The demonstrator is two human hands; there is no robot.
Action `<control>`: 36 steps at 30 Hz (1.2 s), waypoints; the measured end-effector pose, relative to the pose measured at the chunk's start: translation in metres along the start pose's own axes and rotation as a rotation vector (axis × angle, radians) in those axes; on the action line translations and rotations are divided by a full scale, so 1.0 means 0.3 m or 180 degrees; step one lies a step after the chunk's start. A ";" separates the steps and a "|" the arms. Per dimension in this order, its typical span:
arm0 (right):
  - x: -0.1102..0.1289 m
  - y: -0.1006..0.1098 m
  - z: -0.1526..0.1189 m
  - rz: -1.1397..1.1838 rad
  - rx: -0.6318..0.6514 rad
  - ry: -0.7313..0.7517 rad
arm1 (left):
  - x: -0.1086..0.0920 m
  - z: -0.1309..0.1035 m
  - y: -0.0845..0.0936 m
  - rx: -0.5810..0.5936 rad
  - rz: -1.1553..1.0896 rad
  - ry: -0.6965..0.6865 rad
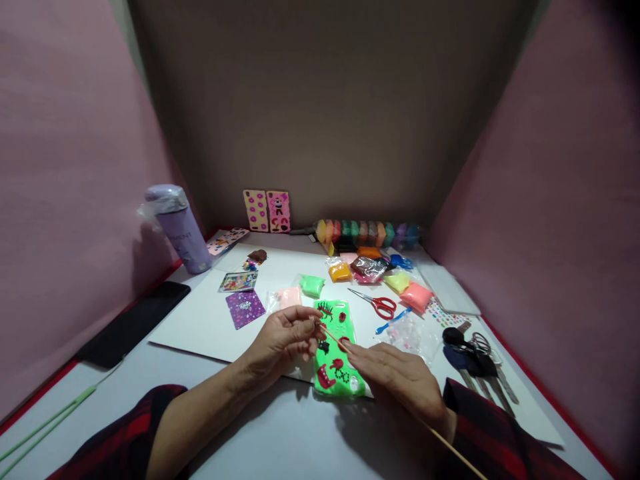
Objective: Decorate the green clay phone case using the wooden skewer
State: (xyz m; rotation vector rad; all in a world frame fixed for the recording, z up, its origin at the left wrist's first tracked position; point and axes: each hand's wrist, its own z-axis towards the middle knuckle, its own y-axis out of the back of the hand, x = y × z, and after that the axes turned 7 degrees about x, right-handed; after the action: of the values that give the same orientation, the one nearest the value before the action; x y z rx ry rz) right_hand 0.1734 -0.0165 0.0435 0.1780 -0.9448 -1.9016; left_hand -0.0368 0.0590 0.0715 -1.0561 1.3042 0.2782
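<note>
My left hand is closed in a pinch at the tip of a thin wooden stick. Whether a small bit of clay also sits between those fingertips is hidden. My right hand is closed around the same stick, whose long end runs out below the palm toward the lower right. Under both hands lies a flat bright green phone case that looks clay-covered, decorated with red and black shapes and a white round spot near its lower corner.
Red-handled scissors, a blue tool and clay packets lie right of centre. A purple tumbler stands left, near a black phone. Two decorated cases lean at the back; metal tools lie right.
</note>
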 end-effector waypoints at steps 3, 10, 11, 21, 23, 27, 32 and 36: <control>0.005 0.001 0.005 0.0053 0.0006 0.0004 | 0.002 0.003 0.001 0.0062 0.0031 -0.0054; 0.000 0.003 0.006 0.0075 0.0080 0.0045 | 0.013 0.008 0.008 0.0110 -0.0002 -0.0179; -0.001 0.003 0.006 0.0075 0.0096 0.0051 | 0.014 0.008 0.010 0.0097 0.0000 -0.0180; 0.003 0.000 0.005 0.0118 -0.0045 0.0049 | 0.006 0.011 0.016 0.0001 -0.0006 -0.0223; 0.004 0.003 0.008 0.0096 -0.0038 0.0059 | 0.006 0.015 0.020 0.0019 -0.0003 -0.0287; 0.002 0.009 0.012 0.0041 0.0085 0.0076 | 0.008 0.016 0.022 0.0042 0.0039 -0.0334; -0.006 -0.001 0.001 0.0072 -0.0012 0.0117 | 0.009 0.009 0.014 -0.0016 0.0085 -0.0297; -0.010 -0.010 -0.011 0.0064 -0.0044 0.0157 | 0.008 0.011 0.014 -0.0074 0.0155 -0.0208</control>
State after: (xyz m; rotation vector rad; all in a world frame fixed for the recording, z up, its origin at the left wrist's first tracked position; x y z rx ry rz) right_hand 0.1745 -0.0151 0.0384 0.2056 -0.8971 -1.8765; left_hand -0.0369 0.0629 0.0669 -1.0275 1.2718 0.3625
